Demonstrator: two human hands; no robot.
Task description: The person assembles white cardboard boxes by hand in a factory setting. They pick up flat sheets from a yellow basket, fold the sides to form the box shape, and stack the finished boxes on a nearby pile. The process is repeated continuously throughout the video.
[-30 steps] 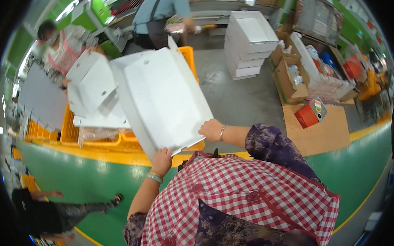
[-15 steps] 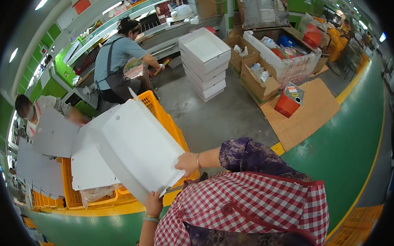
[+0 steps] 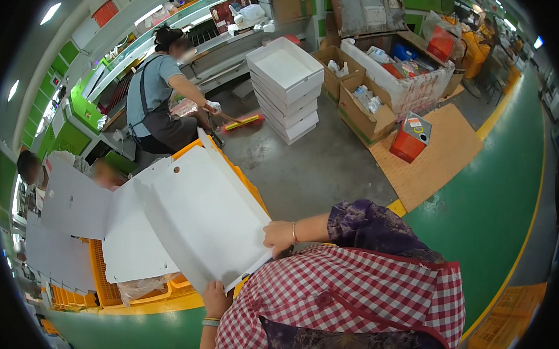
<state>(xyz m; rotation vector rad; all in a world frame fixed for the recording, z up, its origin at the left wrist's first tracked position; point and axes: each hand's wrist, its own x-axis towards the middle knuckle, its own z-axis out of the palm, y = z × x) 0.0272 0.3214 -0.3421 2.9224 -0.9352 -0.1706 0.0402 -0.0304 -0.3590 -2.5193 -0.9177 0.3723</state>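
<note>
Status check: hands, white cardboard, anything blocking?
Left hand gripping near edge of white cardboard; right hand gripping right edge. Yellow crate off to left. No blockage seen at hands.

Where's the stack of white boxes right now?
In the head view, the stack of white boxes stands on the grey floor at upper middle, between the yellow brush on its left and the open brown cartons on its right.

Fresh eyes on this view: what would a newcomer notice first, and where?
Probably the big white cardboard sheet at centre, with the left hand at its near corner and the right hand on its right edge. Beyond it stands a stack of white boxes; farther right, a red can sits on flat brown cardboard.
</note>
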